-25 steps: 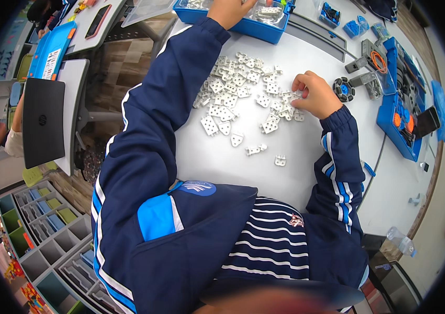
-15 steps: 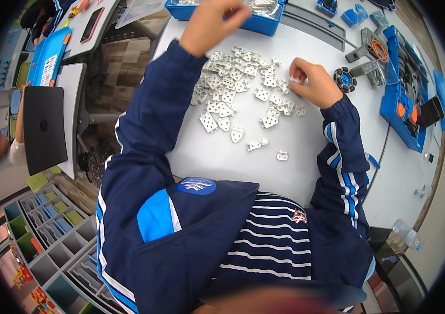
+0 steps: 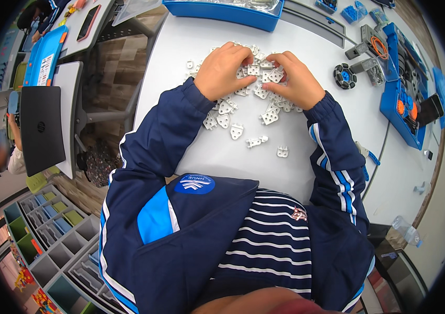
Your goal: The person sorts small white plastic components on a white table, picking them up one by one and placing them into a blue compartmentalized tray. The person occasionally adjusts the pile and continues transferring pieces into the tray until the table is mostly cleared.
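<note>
A heap of small white plastic connectors (image 3: pixel 226 107) with round holes lies on the white table. My left hand (image 3: pixel 223 72) rests over its left side, thumb and curved fingers apart; nothing plainly sits between them, though part of the heap is hidden beneath. Close by on the right, my right hand (image 3: pixel 300 83) has a white plastic connector (image 3: pixel 274 77) between its thumb and fingers. Nearer to me lie a rounded connector (image 3: pixel 237 131), a longer joined piece (image 3: pixel 257 142) and a small pronged connector (image 3: pixel 282 152).
A blue bin (image 3: pixel 227 15) of bagged parts stands at the table's far edge. To the right are a black wheel (image 3: pixel 345 77), an orange cable coil (image 3: pixel 379 47) and a blue parts case (image 3: pixel 396 107). A black laptop (image 3: pixel 43 131) is on another table at left, with a person beyond.
My left hand has come down from near the blue bin onto the heap. The right hand has shifted left and slightly farther in, toward the left hand.
</note>
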A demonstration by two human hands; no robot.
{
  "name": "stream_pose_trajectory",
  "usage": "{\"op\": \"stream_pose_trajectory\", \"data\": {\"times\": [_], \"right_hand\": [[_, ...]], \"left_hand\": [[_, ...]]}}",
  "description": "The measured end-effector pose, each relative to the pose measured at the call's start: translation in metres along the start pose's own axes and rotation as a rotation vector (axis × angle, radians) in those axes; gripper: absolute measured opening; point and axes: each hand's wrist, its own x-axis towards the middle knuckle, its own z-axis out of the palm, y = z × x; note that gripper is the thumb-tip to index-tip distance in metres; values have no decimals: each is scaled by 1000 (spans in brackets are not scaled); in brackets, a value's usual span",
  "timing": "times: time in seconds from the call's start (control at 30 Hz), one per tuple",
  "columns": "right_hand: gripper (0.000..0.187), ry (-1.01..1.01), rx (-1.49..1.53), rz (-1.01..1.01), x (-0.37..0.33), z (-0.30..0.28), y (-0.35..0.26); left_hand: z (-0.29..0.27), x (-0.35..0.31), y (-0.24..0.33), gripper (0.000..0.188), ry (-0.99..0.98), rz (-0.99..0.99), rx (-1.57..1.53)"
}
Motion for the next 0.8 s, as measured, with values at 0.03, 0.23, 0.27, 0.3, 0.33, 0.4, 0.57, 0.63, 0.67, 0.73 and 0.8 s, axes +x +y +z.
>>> {"op": "stream_pose_trajectory", "data": {"times": [0.03, 0.23, 0.27, 0.3, 0.33, 0.4, 0.57, 0.63, 0.67, 0.73, 0.8], "right_hand": [[49, 55, -35, -56, 1, 6, 0], [57, 22, -104, -11, 3, 10, 2], [58, -6, -123, 30, 3, 8, 0], [56, -32, -108, 43, 4, 5, -3], [55, -64, -105, 76, 3, 1, -6], [52, -92, -98, 108, 3, -3, -13], [41, -101, -101, 45, 1, -3, -14], [40, -128, -109, 0, 2, -1, -7], [40, -135, -127, -16, 3, -1, -4], [38, -100, -38, -53, 5, -4, 1], [36, -19, -13, -124, 7, -11, -1]], "left_hand": [[1, 0, -1, 39, 12, 12, 4], [-11, 0, -5, 40, 120, -60, -234], [-17, 0, -5, 40, 90, -185, -424], [-22, 0, -6, 40, 60, -312, -615], [-26, 1, -5, 44, 8, -385, -875], [-33, 2, -5, 50, -62, -424, -1172], [-32, 0, -3, 59, -181, -436, -1632], [-28, -2, -3, 56, -214, -495, -1619], [-25, -1, -4, 55, -222, -508, -1622], [-19, -1, -4, 53, -268, -549, -1470], [-14, 0, -3, 52, -304, -559, -1334]]}}
